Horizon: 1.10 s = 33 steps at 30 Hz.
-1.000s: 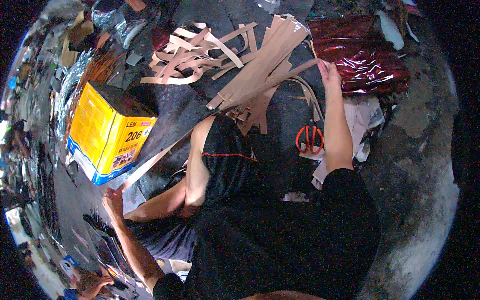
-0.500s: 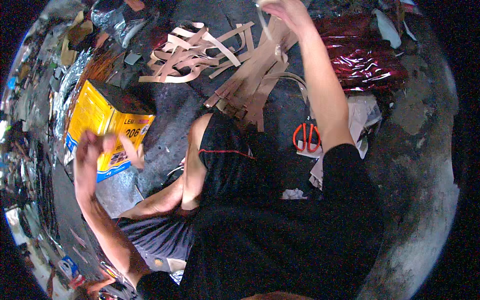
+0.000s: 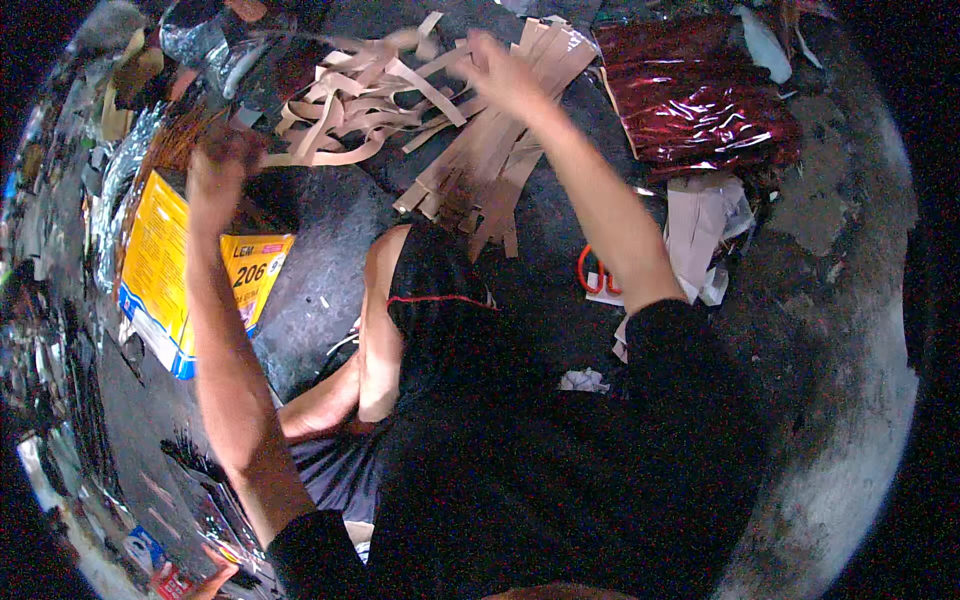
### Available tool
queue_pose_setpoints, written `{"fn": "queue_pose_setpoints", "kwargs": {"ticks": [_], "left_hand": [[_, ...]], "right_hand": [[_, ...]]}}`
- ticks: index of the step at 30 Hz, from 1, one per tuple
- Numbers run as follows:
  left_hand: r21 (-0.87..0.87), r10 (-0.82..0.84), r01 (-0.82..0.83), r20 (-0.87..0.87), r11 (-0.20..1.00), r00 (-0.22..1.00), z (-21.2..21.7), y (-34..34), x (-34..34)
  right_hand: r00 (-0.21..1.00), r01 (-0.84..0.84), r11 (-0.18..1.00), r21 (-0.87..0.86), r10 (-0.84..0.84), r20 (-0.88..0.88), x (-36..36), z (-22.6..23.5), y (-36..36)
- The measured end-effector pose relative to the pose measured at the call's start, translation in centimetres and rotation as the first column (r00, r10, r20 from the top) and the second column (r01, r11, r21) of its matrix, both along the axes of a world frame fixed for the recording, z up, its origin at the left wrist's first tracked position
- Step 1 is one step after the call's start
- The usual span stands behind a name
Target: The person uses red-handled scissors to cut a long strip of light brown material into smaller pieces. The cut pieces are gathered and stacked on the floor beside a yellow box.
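Head view: right hand point(image 3: 497, 70) at upper centre, blurred, over the fanned cardboard strips point(image 3: 490, 170); grip cannot be told. Left hand point(image 3: 215, 165) raised at upper left above the yellow box point(image 3: 165, 265), fingers curled, holding unclear. Loose curled strips point(image 3: 350, 100) between both hands. Red foil sheet point(image 3: 700, 95) upper right; orange scissors point(image 3: 590, 272) beside the right forearm. Bare dark floor point(image 3: 320, 260) at centre left.

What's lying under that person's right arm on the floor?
Red-handled scissors lie on white paper scraps on the dark floor. The right forearm covers the blades and most of the handles, so only a red loop shows.
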State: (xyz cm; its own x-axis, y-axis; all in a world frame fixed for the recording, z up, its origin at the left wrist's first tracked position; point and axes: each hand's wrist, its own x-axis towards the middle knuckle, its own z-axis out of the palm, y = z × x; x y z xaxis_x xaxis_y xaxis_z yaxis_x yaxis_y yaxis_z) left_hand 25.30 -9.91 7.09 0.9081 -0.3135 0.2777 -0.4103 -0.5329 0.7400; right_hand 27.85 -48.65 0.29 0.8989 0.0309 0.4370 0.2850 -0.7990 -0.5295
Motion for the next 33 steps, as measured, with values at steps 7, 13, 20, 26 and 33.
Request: {"fn": "queue_pose_setpoints", "kwargs": {"ticks": [7, 13, 20, 26, 33], "left_hand": [[-0.371, -0.101, -0.127, -0.537, 0.92, 0.838, -10.6, -3.0, -10.1], [-0.277, -0.127, 0.008, -0.416, 0.961, 0.901, -9.4, -9.9, -9.3], [-0.339, -0.185, -0.011, -0.54, 0.941, 0.821, -7.6, -15.4, -6.0], [-0.43, -0.292, 0.033, -0.553, 0.902, 0.781, -6.9, -16.8, -5.7], [-0.315, -0.292, 0.173, -0.382, 0.933, 0.877, -6.0, -17.6, -6.3]], "right_hand": [[0.91, -0.411, 0.869, -0.275, 0.375, -0.175, -11.4, -10.2, 1.3], [0.903, -0.393, 0.916, -0.075, 0.37, -0.216, -10.0, -7.5, 1.5], [0.881, -0.417, 0.907, 0.048, 0.417, -0.224, -7.6, 0.8, 2.3], [0.958, -0.281, 0.958, -0.057, 0.283, 0.038, -9.0, 1.6, 2.4], [0.911, -0.056, 0.873, 0.484, 0.243, -0.333, -12.1, 0.7, 2.5]]}}
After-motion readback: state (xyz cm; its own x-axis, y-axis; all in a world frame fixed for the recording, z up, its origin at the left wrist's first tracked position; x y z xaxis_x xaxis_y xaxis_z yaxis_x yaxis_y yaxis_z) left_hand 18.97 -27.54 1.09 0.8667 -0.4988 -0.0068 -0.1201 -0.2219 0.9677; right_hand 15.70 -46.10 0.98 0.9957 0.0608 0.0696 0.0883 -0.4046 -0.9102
